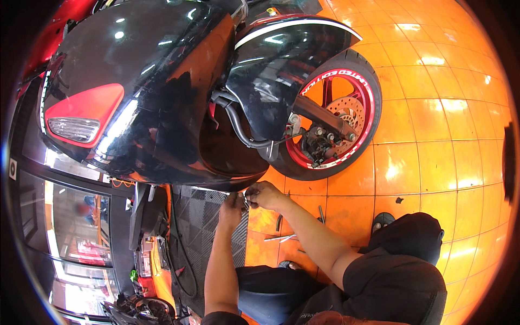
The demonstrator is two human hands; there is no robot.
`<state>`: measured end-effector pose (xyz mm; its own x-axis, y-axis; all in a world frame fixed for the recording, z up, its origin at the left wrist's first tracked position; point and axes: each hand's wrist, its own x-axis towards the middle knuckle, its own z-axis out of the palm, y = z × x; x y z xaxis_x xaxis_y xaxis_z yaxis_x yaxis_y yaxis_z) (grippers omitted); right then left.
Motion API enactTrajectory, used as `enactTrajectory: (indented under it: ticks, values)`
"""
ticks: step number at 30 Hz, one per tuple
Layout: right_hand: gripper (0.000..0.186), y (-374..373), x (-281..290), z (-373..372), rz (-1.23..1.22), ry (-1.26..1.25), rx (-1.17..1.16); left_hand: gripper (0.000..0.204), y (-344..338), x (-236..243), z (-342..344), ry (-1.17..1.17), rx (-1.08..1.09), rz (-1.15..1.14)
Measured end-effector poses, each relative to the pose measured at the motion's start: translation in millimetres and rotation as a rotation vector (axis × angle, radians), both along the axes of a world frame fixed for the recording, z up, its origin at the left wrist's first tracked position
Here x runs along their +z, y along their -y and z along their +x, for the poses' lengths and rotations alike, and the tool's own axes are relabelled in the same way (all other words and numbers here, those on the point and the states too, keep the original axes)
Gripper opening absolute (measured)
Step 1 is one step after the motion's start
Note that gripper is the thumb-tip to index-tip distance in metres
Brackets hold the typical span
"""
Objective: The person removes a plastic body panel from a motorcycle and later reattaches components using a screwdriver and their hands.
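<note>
Left hand [232, 208] and right hand [264, 195] nearly together, just below the lower edge of the bike [179, 97] body. Fingers of both bent in; small pale bit [246, 202] between them, too small to ID. Can't tell if either hand is clamped on it; fingertips mostly hidden by the hands themselves.

Bike lies across the upper left of view, top cut off by the frame. Front wheel [376, 111] partly hidden behind fender [281, 57]; caliper [320, 142] detail muddled. Loose strips [279, 238] on orange floor [398, 168] near the right forearm, material unclear. Checkered mat [197, 227] left of left forearm, partly covered.
</note>
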<state>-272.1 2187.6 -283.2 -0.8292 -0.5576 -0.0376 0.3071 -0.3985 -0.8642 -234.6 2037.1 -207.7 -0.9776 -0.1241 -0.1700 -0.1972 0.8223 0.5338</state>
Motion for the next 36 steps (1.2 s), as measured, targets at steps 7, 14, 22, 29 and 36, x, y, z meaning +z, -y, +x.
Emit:
enactTrajectory:
  ticks: [7, 14, 22, 29, 36]
  values:
    - [0.015, 11.0, -2.1, 5.6, -0.184, 0.122, -0.107, 0.024, 1.0, -5.4, -3.4, 0.102, 0.189, 0.594]
    - [0.012, -1.3, -1.2, 2.1, -0.082, 0.225, -0.052, 0.035, 5.0, -18.7, -8.6, -0.005, 0.016, 0.119]
    - [0.009, -4.1, 1.3, 7.9, -0.019, -0.057, -0.186, 0.027, -9.6, -13.2, -12.3, 0.188, 0.296, 0.751]
    - [0.031, -5.2, 8.7, 1.3, 0.294, 0.002, -0.065, 0.023, -12.3, -4.4, -0.9, 0.130, 0.311, 0.876]
    - [0.032, -33.3, 10.9, 3.1, 0.070, 0.010, -0.159, 0.023, -31.0, -9.1, -12.5, -0.008, 0.001, 0.533]
